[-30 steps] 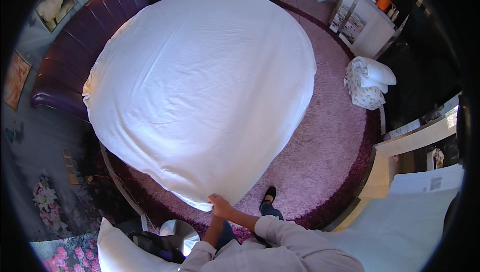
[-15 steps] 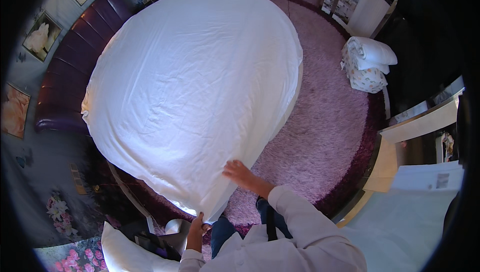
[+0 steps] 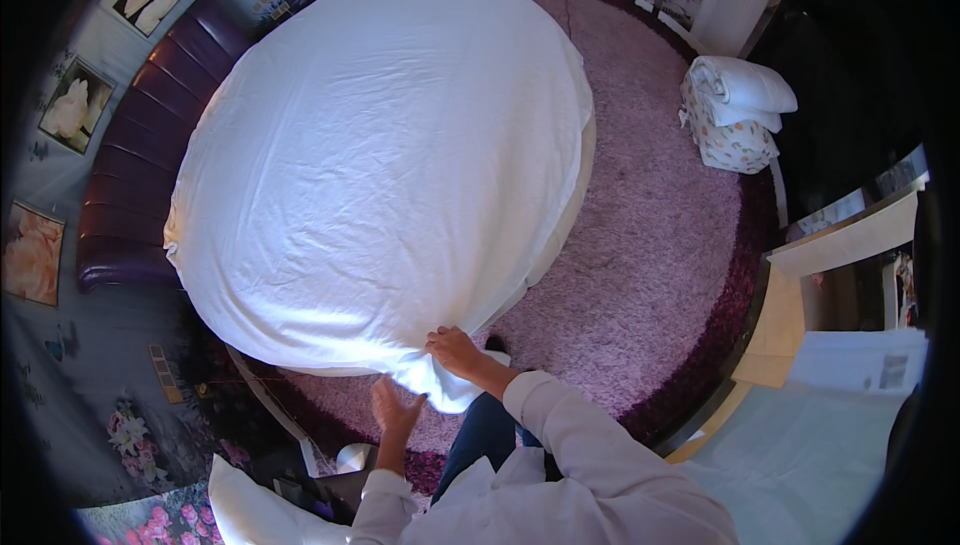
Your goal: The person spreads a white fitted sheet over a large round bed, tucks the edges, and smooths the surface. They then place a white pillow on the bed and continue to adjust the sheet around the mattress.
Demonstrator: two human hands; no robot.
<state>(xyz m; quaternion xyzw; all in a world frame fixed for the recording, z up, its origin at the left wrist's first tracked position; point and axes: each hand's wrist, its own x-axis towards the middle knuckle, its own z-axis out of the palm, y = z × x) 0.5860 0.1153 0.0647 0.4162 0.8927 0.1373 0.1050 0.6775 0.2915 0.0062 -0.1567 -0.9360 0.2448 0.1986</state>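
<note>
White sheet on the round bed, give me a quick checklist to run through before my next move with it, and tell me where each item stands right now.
1. Right hand has the hem of the white sheet: ok, its fingers close on the edge at the near side of the bed.
2. Left hand has a grip too: not ok, it is open just below the hanging corner.
3. Sheet covers the mattress top: ok, with light creases.
4. Near corner tucked under: not ok, it hangs loose over the purple rug.
5. Far edge by the purple headboard seated: cannot tell.
6. Folded bedding pile off the sheet: ok, it sits on the rug.
</note>
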